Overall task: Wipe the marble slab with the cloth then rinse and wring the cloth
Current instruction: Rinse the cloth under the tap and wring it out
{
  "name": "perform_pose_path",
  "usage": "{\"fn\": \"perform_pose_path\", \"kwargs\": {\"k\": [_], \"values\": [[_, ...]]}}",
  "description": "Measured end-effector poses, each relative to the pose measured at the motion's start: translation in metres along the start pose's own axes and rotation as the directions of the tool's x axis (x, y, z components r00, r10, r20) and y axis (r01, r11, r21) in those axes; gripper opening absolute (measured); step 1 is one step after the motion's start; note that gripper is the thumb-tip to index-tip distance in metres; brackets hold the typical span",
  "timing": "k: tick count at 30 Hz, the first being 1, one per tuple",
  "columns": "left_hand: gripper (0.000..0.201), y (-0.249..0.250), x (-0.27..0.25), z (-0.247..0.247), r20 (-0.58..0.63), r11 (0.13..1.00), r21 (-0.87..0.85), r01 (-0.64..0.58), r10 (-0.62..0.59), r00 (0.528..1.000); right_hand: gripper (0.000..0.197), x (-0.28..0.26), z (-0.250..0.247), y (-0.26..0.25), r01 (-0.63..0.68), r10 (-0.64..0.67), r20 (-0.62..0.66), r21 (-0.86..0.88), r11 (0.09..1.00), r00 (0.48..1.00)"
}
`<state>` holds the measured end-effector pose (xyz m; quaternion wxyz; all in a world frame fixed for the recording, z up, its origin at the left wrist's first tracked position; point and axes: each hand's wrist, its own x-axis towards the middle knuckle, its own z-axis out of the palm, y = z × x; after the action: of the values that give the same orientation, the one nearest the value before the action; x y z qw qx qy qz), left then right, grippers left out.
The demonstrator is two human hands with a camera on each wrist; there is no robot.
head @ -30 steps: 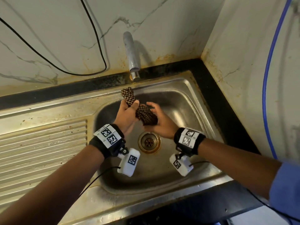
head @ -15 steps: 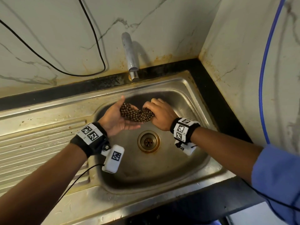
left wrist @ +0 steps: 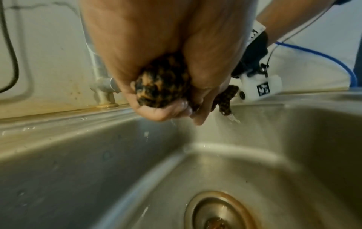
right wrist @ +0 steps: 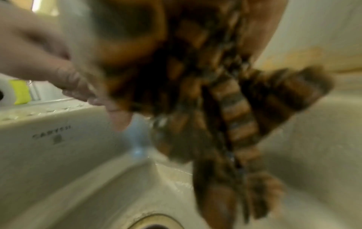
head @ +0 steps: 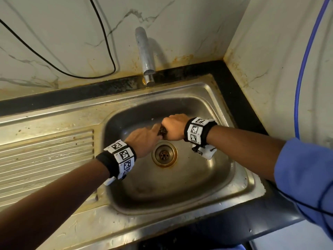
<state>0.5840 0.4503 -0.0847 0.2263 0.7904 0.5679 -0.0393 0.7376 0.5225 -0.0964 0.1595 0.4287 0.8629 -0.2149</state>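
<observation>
Both my hands over the sink [head: 239, 179] basin, above the drain [head: 164, 154] at about 12 o'clock. Left hand [head: 142, 141] fingers curled round one end of the cloth [head: 162, 131], bunched in the palm. Right hand [head: 174, 127] fisted on the other end; loose tail hangs below it, dripping. Hands touching, cloth between them. Tap [head: 145, 56] at 12 o'clock.

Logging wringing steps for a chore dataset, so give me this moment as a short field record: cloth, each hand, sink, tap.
cloth: checked brown cloth, bunched, gripped between both hands
left hand: left hand grips one end
right hand: right hand grips the other end
sink: steel sink, hands above drain, drops falling
tap: tap, no stream visible
</observation>
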Motion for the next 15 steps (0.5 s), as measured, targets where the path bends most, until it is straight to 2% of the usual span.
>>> {"fn": "perform_pose_path", "kwargs": {"k": [2, 6, 9, 12, 15], "values": [[0.043, 0.002, 0.0, 0.005, -0.048, 0.995, 0.069, -0.065, 0.068, 0.997, 0.024, 0.005, 0.003, 0.002, -0.027, 0.004, 0.121, 0.189, 0.982, 0.993], [0.051, -0.006, 0.005, 0.01, -0.047, 0.992, 0.095, -0.079, 0.084, 0.995, 0.019, 0.013, 0.005, 0.007, -0.122, 0.032, 0.272, 0.322, 0.939, 0.962], [0.047, -0.014, 0.007, 0.011, -0.087, 0.994, 0.066, -0.084, 0.089, 0.992, 0.036, 0.016, 0.003, 0.013, -0.135, -0.039, 0.339, 0.473, 0.871, 0.94], [0.036, -0.02, 0.008, 0.007, -0.201, 0.992, -0.085, -0.09, 0.071, 0.977, 0.054, 0.007, 0.0, 0.019, -0.064, -0.068, 0.193, 0.605, 0.794, 0.979], [0.028, -0.02, 0.01, 0.004, -0.226, 0.975, -0.219, -0.024, -0.027, 0.974, 0.081, -0.005, 0.007, 0.021, 0.008, -0.005, -0.007, 0.702, 0.712, 1.0]]}}
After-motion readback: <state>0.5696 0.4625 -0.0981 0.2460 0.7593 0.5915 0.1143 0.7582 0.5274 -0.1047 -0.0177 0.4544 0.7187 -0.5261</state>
